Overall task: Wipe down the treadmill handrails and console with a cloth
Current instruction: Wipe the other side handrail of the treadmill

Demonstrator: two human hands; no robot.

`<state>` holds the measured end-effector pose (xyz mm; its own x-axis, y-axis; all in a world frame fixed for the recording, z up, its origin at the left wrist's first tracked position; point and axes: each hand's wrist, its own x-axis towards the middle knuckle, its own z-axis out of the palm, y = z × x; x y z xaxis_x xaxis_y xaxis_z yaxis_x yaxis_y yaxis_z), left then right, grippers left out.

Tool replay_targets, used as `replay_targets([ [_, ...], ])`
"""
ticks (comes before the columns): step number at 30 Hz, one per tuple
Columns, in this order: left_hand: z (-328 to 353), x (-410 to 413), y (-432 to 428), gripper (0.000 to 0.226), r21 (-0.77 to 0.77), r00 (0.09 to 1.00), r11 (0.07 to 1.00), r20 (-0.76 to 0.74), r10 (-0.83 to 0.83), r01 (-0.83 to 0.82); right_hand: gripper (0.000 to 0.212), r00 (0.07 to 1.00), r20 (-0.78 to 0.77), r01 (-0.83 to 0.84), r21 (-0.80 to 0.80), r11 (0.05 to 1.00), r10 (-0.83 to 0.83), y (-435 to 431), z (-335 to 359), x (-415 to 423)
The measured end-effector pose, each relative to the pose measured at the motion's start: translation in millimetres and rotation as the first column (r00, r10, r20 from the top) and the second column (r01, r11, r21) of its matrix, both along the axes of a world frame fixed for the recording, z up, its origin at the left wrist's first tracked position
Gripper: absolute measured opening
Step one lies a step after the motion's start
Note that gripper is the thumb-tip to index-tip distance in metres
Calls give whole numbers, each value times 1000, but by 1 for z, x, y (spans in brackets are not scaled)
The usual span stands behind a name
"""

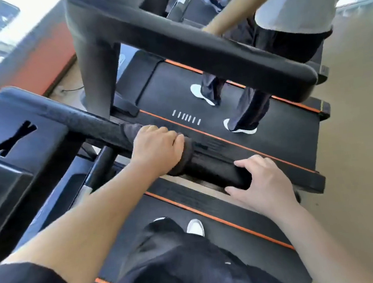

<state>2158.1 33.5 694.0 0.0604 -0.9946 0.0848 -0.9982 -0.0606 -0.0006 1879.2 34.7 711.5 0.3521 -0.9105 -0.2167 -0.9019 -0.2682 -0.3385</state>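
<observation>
The black right handrail point(82, 123) of my treadmill runs from the console point(15, 145) at the left down towards the middle. My left hand point(156, 148) is closed around the rail with a dark grey cloth point(182, 162) wrapped under the palm; cloth edges show on both sides of the fist. My right hand point(261, 182) cups the rail's end cap point(228, 175), thumb below and fingers over the top, touching the rail without cloth.
A second treadmill point(261, 138) stands just right of mine, its thick handrail point(194, 46) crossing the upper frame. Another person point(287, 15) stands on its belt in white shoes. My own legs and white shoes point(195, 226) are on my belt below.
</observation>
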Motion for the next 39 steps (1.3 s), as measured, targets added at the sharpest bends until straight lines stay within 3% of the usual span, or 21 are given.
replay_targets([
  [2, -5, -25, 19, 44, -57, 991, 990, -46, 129, -131, 61, 1000, 14, 2, 12, 1000, -2, 0, 0, 1],
  [3, -9, -46, 30, 38, -69, 989, 992, -112, 100, -108, 61, 1000, 18, 7, 16, 1000, -8, 0, 1, 1],
  [5, -14, -75, 50, 41, -114, 977, 991, -194, -89, 68, 61, 999, 21, 29, 7, 1000, -30, -2, 1, 3],
  [7, -10, -65, 49, 47, -127, 924, 939, -176, -339, 321, 62, 999, 22, 50, -16, 999, -50, -1, 0, 4],
  [9, -9, -30, 31, 45, -83, 874, 888, -154, -460, 453, 63, 996, 48, 75, -25, 997, -73, 3, -4, 5],
  [10, -8, -12, 20, 44, -60, 893, 903, -139, -429, 425, 63, 995, 62, 83, -26, 996, -81, 6, -4, 6],
  [12, -8, 13, 8, 46, -82, 981, 984, -100, -165, 157, 62, 993, 73, 100, -23, 995, -98, 11, -4, 8],
  [14, -10, -3, 16, 44, -112, 990, 988, -100, 98, -109, 62, 992, 68, 111, -31, 993, -108, 13, -4, 9],
  [15, -15, -24, 26, 41, -99, 981, 983, -137, 140, -154, 62, 991, 71, 114, -29, 993, -111, 13, -3, 9],
  [16, -17, -48, 39, 40, -91, 978, 988, -181, 107, -125, 64, 991, 78, 111, -21, 994, -109, 13, -4, 9],
  [18, -17, -82, 62, 47, -110, 967, 988, -220, -131, 108, 71, 992, 106, 73, 11, 997, -74, 13, -3, 5],
  [21, -16, -56, 43, 47, -131, 871, 883, -151, -467, 450, 82, 990, 112, 78, 59, 995, -84, 14, 5, -10],
  [23, -13, -21, 17, 44, -77, 922, 928, -109, -371, 364, 83, 993, 50, 105, 35, 994, -107, 14, 9, -25],
  [25, -10, -7, 4, 46, -141, 996, 989, -60, -61, 52, 84, 990, -31, 137, 31, 990, -136, 16, 9, -42],
  [27, -14, -38, 14, 42, -164, 986, 974, -83, 143, -156, 81, 983, -69, 172, 52, 984, -169, 23, 4, -56],
  [29, -24, -91, 38, 40, -146, 978, 978, -166, 126, -151, 80, 991, -25, 132, 26, 991, -131, 27, -3, -67],
  [32, -26, -122, 56, 44, -168, 961, 966, -159, -225, 198, 80, 998, 54, 24, 36, 999, -26, 15, -5, -86],
  [34, -25, -109, 47, 46, -111, 938, 941, -105, -330, 319, 79, 984, 178, -8, 136, 991, -17, 7, -4, -104],
  [35, -23, -102, 39, 48, -90, 952, 955, -97, -291, 283, 79, 974, 226, -21, 154, 988, -14, 4, -4, -114],
  [37, -20, -105, 25, 46, -107, 994, 994, -107, -17, 5, 77, 970, 240, -54, 132, 990, 20, 1, -8, -133],
  [39, -15, -146, 24, 41, -117, 964, 962, -126, 233, -247, 72, 972, 234, -57, 157, 986, 18, 0, -10, -146],
])
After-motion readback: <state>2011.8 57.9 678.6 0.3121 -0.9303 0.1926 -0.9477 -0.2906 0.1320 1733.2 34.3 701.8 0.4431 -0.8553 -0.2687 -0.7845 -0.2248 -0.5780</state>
